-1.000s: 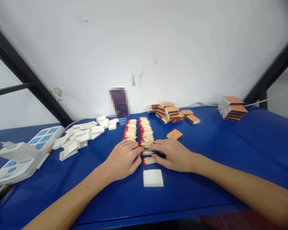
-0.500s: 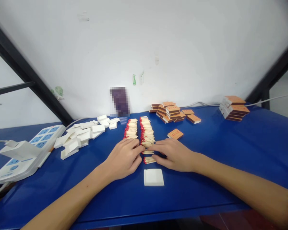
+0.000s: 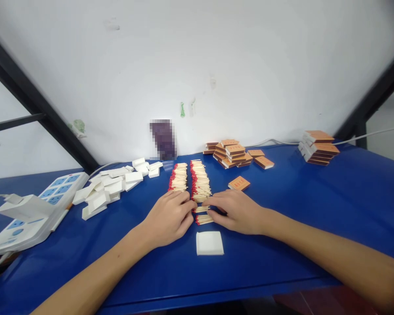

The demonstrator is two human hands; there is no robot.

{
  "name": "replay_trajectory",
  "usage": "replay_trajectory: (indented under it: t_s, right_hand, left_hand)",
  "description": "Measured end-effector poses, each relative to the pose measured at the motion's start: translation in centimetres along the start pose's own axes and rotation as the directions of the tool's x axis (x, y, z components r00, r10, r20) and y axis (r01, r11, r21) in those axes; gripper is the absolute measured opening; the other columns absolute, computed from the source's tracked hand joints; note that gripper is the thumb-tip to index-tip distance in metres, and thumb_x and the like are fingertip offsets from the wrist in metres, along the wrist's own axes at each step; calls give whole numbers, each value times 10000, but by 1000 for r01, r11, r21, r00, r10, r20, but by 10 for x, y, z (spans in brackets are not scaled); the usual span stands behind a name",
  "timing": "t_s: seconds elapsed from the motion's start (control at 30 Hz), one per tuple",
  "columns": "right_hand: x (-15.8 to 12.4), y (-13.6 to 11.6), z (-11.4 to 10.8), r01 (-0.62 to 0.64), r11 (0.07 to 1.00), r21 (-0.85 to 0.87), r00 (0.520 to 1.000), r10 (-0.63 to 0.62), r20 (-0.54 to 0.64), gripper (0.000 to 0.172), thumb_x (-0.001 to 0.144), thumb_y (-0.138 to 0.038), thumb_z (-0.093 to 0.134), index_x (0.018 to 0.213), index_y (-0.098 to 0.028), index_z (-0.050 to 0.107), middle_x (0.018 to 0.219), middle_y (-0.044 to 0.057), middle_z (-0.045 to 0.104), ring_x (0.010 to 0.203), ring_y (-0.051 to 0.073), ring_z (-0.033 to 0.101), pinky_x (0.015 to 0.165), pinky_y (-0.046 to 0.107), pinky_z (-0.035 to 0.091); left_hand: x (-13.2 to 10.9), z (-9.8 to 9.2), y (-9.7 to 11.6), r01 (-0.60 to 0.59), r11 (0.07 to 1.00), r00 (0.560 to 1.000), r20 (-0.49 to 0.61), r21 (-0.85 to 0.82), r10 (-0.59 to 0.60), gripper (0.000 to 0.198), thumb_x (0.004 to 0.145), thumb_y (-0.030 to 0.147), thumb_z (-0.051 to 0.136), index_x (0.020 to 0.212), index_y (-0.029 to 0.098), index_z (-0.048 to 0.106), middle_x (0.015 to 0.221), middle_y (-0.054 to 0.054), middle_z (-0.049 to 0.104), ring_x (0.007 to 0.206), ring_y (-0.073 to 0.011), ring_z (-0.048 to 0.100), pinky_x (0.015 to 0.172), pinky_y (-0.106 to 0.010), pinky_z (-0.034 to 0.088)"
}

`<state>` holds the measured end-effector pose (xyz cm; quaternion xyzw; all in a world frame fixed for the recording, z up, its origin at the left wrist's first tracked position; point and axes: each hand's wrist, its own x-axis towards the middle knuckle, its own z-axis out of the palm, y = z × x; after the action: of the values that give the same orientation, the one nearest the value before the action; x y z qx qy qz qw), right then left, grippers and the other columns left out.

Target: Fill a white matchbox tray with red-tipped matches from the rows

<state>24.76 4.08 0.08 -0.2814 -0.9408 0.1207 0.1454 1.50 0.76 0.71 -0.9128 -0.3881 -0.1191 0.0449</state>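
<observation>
Two long rows of red-headed matches lie on the blue table, a left row (image 3: 179,176) and a right row (image 3: 201,179). A small bunch of matches (image 3: 202,219) sits apart at the near end of the right row. My left hand (image 3: 170,216), fingers curled, has its fingertips at the red heads between that bunch and the row. My right hand (image 3: 234,212) meets the same matches from their plain ends, index finger and thumb on either side. The fingertips partly hide the matches there. Closer to me lies a flat white matchbox tray (image 3: 209,243).
White trays (image 3: 113,183) are heaped at left beside a power strip (image 3: 54,197). Orange matchboxes (image 3: 235,151) are piled at the back, with a single matchbox (image 3: 239,183) nearer and another stack (image 3: 320,148) at right. A wall stands behind.
The view has shifted very slightly. Both hands stay at the same matches, with hardly any movement to see.
</observation>
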Motion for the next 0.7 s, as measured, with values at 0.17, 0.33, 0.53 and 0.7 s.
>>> replay_trajectory:
  t_s: [0.17,0.33,0.53,0.7]
  right_hand:
    - [0,-1,0,-6,1000,-5,1000,6,1,224,966,-259,468,1037,-197,671,815,21,677,711,151,580,636,265,333]
    - [0,-1,0,14,1000,-10,1000,-14,-10,220,968,-249,463,1035,-182,661,819,25,679,698,146,570,630,268,329]
    - [0,-2,-1,11,1000,1,1000,-11,-4,202,966,-249,465,981,-179,654,819,25,676,701,144,571,631,261,332]
    - [1,-3,-1,-14,1000,-7,1000,14,-4,179,954,-231,473,906,-179,638,788,19,661,685,139,564,623,255,326]
  left_hand:
    - [0,0,0,-6,1000,1000,-10,-17,6,282,944,184,381,983,157,659,849,-61,578,777,-210,551,764,-382,455]
    - [0,2,0,-13,999,1000,-18,-40,12,289,951,193,391,1115,163,626,894,-67,599,828,-218,574,811,-391,466]
    - [1,1,0,-20,1000,1000,-12,-14,20,269,951,199,403,1015,163,662,867,-61,602,796,-211,571,800,-385,451]
    - [2,0,0,-32,999,999,4,-22,32,259,941,180,418,1006,166,669,857,-50,596,768,-193,563,782,-363,441]
